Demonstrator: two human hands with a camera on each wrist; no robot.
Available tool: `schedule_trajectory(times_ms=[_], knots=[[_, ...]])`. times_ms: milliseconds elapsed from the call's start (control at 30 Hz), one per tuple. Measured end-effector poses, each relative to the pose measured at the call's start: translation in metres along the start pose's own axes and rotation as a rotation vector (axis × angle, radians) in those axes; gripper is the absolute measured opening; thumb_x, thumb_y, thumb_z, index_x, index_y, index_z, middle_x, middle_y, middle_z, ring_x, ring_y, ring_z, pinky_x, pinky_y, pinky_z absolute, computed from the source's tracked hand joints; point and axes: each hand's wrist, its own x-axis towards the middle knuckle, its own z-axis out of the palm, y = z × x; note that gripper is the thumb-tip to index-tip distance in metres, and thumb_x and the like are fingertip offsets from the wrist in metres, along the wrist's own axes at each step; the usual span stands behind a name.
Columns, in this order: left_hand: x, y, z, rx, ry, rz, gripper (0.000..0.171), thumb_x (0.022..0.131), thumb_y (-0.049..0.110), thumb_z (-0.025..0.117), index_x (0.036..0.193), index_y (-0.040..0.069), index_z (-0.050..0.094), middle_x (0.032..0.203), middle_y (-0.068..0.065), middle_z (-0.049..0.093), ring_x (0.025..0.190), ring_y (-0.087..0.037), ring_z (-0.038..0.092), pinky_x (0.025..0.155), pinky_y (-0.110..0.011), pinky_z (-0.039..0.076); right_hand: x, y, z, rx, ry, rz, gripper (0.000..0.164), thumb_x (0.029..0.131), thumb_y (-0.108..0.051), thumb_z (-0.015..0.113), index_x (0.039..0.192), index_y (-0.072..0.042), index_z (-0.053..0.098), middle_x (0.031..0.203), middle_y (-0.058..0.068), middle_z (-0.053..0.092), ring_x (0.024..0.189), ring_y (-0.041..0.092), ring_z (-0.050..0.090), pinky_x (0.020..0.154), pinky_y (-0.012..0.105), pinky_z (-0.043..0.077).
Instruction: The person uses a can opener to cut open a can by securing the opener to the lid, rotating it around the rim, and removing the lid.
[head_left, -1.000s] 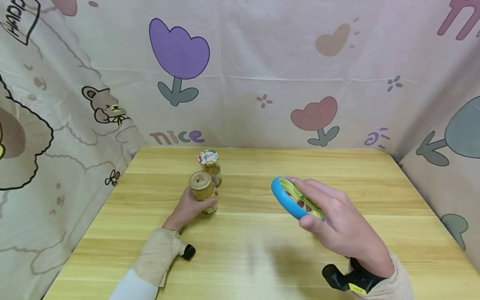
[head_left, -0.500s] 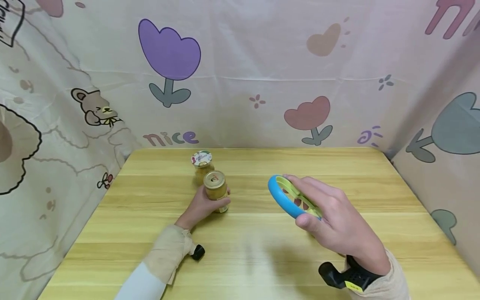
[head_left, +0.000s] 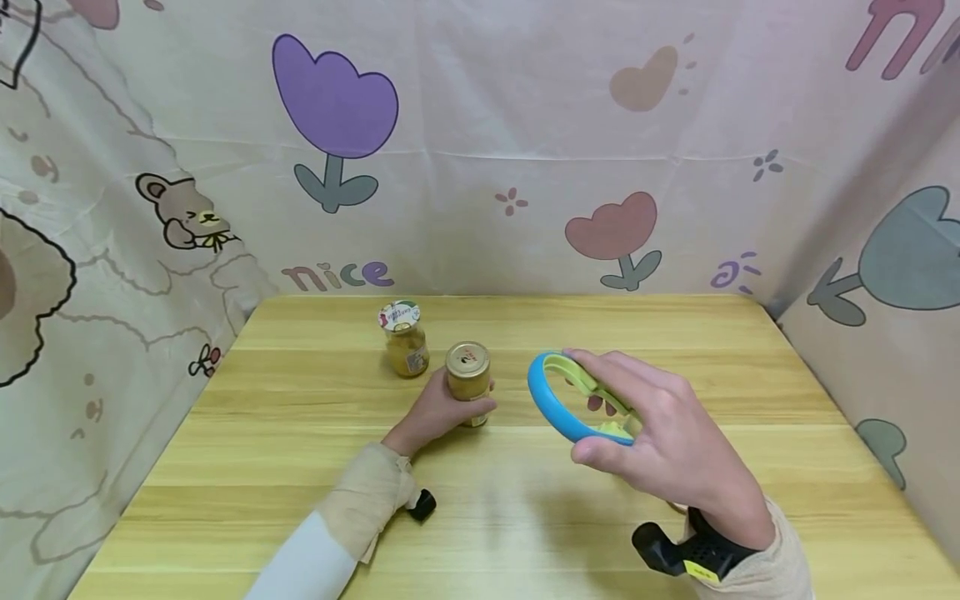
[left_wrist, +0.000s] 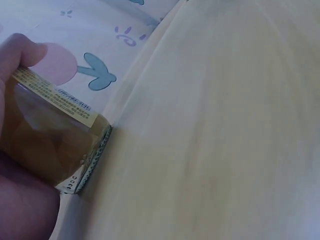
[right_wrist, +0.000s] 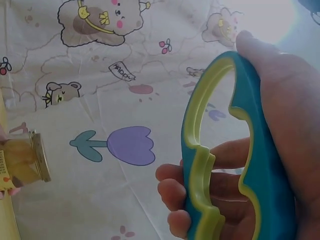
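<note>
My left hand (head_left: 429, 415) grips a glass jar (head_left: 468, 377) with a gold lid, held upright, its fingers and thumb round the lower body. In the left wrist view the jar (left_wrist: 42, 132) shows a yellow label and amber contents; whether its base touches the wood I cannot tell. To the right, above the table, my right hand (head_left: 678, 433) holds a blue and light-green jar opener (head_left: 547, 403) with a notched inner edge. The right wrist view shows fingers curled round the opener (right_wrist: 271, 165). Lid and opener are apart.
Behind and left of the held jar stands a second glass jar (head_left: 406, 350) with a white patterned lid. Both are over a wooden table (head_left: 637, 325). A printed cloth (head_left: 465, 100) hangs along the table's back and sides.
My left hand has moved right with the gold-lidded jar, away from the second jar and nearer the jar opener. The right hand keeps its hold with little movement. The head view has shifted slightly.
</note>
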Motion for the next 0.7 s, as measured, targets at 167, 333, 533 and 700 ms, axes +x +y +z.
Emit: schedule_trajectory(times_ms=[167, 333, 533, 700], knots=[[0.005, 0.001, 0.011, -0.008, -0.02, 0.01, 0.051, 0.081, 0.02, 0.08, 0.123, 0.004, 0.056, 0.112, -0.012, 0.067, 0.103, -0.017, 0.063, 0.099, -0.039, 0.048, 0.0, 0.0, 0.001, -0.005, -0.005, 0.023, 0.092, 0.073, -0.083, 0.053, 0.137, -0.018, 0.058, 0.092, -0.011, 0.063, 0.077, 0.0, 0.055, 0.061, 0.017, 0.046], [0.008, 0.004, 0.021, -0.004, -0.004, -0.018, 0.055, 0.079, 0.026, 0.082, 0.125, 0.015, 0.056, 0.112, -0.005, 0.067, 0.104, -0.018, 0.064, 0.098, -0.04, 0.05, 0.0, -0.003, 0.0, -0.074, -0.031, 0.069, 0.09, 0.065, -0.07, 0.076, 0.136, -0.018, 0.058, 0.104, -0.01, 0.067, 0.081, 0.0, 0.057, 0.065, 0.019, 0.049], [0.012, 0.007, 0.033, 0.0, 0.003, -0.024, 0.06, 0.078, 0.029, 0.083, 0.13, 0.022, 0.053, 0.115, -0.004, 0.066, 0.105, -0.018, 0.063, 0.097, -0.041, 0.05, 0.001, -0.006, 0.0, -0.14, -0.038, 0.138, 0.085, 0.064, -0.057, 0.085, 0.135, -0.019, 0.058, 0.107, -0.01, 0.067, 0.082, -0.001, 0.057, 0.065, 0.02, 0.049], [0.015, 0.009, 0.046, -0.024, -0.037, 0.017, 0.061, 0.078, 0.025, 0.083, 0.131, 0.024, 0.053, 0.119, -0.002, 0.064, 0.109, -0.017, 0.061, 0.101, -0.041, 0.048, 0.001, -0.005, 0.0, -0.155, -0.031, 0.158, 0.081, 0.066, -0.052, 0.086, 0.134, -0.017, 0.059, 0.101, -0.011, 0.066, 0.079, 0.0, 0.057, 0.064, 0.019, 0.049]])
